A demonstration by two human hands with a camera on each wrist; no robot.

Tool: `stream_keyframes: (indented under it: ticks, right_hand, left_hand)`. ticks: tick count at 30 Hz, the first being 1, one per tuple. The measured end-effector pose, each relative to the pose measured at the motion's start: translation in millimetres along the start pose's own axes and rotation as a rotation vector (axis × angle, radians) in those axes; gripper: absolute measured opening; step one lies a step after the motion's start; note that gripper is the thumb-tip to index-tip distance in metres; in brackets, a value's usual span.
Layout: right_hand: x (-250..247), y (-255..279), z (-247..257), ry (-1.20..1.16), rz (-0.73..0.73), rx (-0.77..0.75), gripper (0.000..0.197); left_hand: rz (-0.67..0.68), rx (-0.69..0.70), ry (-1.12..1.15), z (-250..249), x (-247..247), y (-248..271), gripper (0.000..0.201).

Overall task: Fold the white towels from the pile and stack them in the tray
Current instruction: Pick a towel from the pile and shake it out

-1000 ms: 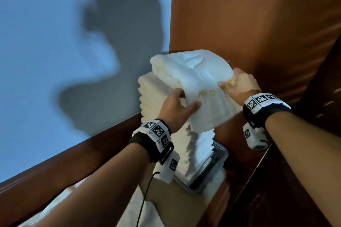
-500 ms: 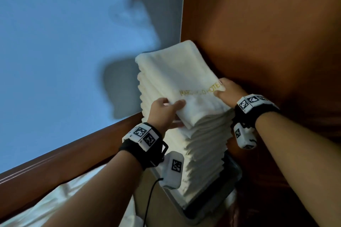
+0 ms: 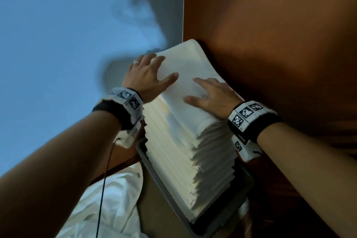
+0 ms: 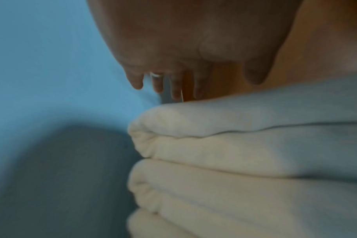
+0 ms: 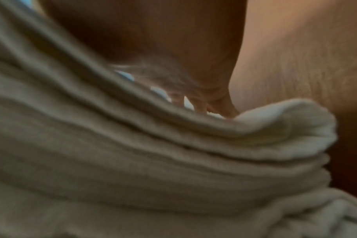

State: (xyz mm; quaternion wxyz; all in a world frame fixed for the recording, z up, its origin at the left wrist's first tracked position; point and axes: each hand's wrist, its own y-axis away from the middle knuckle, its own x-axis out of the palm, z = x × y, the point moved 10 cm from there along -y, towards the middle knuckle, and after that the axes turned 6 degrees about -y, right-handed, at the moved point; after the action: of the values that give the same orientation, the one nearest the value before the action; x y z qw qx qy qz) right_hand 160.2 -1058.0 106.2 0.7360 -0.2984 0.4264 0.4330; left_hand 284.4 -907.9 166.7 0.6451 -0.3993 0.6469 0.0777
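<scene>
**Both hands flat on top of the towel stack**

A pale blue wall fills the left side of the head view, with a brown wooden panel filling the right. The two meet in a corner just behind the stack.

A tall stack of folded white towels stands in that corner, its far edge close to the wooden panel. It sits in a grey tray, whose rim shows along the left and near sides of the stack. The tray rests on a brownish table. To the left of the tray lies a loose pile of white cloth, crumpled and unfolded.

The top towel lies flat on the stack, its far end curving slightly upward near the panel.

The left hand rests on the left edge of the top towel, fingers spread and straight, gripping nothing; a ring shows on one finger. In the left wrist view the fingers hang straight above the rounded folds of the stack. The right hand lies palm down on the near right part of the same towel, fingers extended and apart, also holding nothing. Both wrists wear black bands with patterned white markers, and a thin black cable runs down from the left one.
</scene>
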Motion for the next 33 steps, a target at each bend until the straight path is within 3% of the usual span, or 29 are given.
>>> stream_keyframes:
  ticks: [4,10,13,19,23,26,29,33]
  right_hand:
    - [38,-16,-15,-0.009,0.222,0.101,0.122]
    - [77,-33,-35,-0.007,0.258,0.147,0.109]
    - [81,-36,-43,-0.004,0.245,0.151,0.111]
    - [79,-25,-43,0.005,0.235,0.135,0.111]
    - [64,-12,-43,-0.007,0.242,0.141,0.115]
    - [47,4,-39,-0.019,0.213,0.149,0.12]
    - [21,25,-23,-0.01,0.141,0.156,0.092]
    - [-10,58,13,0.027,-0.114,0.083,0.04]
  left_hand:
    - [0.288,0.015,-0.28,40,45,-32,0.092]
    - [0.323,-0.024,-0.175,67,108,-33,0.112]
    - [0.285,-0.017,-0.097,67,121,-35,0.104]
    - [0.317,-0.016,-0.079,66,121,-27,0.105]
    - [0.404,-0.004,-0.07,51,95,-18,0.112]
    - [0.377,0.02,-0.094,42,65,1,0.102]
    - [0.358,0.025,-0.058,43,44,34,0.09]
    - [0.38,0.016,0.016,59,14,105,0.064]
